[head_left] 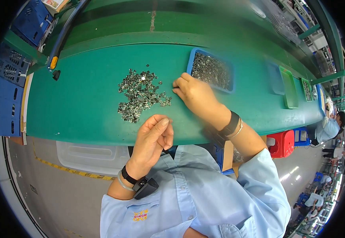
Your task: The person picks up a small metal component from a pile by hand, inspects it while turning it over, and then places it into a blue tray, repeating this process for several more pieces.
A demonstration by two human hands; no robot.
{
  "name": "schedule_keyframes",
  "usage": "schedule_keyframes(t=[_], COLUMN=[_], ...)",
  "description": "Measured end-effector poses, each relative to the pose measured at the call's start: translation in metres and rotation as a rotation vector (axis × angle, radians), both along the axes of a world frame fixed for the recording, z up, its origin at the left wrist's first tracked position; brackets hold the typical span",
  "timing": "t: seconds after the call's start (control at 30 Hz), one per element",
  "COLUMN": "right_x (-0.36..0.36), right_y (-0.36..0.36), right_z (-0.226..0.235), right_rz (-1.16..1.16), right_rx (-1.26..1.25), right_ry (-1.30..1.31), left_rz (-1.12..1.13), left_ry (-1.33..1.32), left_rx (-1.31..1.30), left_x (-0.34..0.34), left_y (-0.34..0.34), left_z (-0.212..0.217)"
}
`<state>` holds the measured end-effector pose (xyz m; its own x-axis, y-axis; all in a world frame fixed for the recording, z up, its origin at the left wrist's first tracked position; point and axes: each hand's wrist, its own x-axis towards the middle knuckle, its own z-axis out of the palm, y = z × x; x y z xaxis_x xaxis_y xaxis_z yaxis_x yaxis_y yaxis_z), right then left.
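A loose pile of small shiny metal pieces (139, 95) lies on the green work surface (81, 91) in front of me. My left hand (153, 137) is just below the pile, its thumb pressed to the curled fingers; whatever they hold is too small or hidden to name. To the right of the pile, my right hand (196, 93) is low over the surface with its fingertips pinched together. What sits between those fingertips cannot be made out. A blue tray (191, 59) of similar metal pieces stands just beyond my right hand.
Green trays (289, 89) and a pale blue tray (274, 77) stand farther right. A yellow-and-black tool (53, 62) is at the far left, near stacked blue crates (6, 95). Below the table edge are a clear plastic bin (93, 156) and a red stool (282, 143). Other people sit at far right.
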<state>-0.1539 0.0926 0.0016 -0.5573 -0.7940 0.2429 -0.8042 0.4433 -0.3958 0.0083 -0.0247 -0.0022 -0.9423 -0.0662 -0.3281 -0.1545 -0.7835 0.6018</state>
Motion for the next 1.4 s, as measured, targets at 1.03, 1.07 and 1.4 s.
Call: schedule_keyframes(t=[1.03, 1.07, 1.4], right_x=[0.056, 0.057, 0.063], right_y=[0.065, 0.065, 0.061], right_z=[0.016, 0.015, 0.018], right_rz=[0.149, 0.140, 0.107], right_rx=[-0.539, -0.540, -0.514], right_ry=[-0.175, -0.156, -0.033], left_rz=[-0.069, -0.068, -0.062], left_ry=[-0.005, 0.000, 0.009], left_rx=[-0.178, -0.181, -0.209], left_x=[-0.008, -0.007, -0.005], left_y=[0.030, 0.029, 0.027], left_z=[0.020, 0.019, 0.015])
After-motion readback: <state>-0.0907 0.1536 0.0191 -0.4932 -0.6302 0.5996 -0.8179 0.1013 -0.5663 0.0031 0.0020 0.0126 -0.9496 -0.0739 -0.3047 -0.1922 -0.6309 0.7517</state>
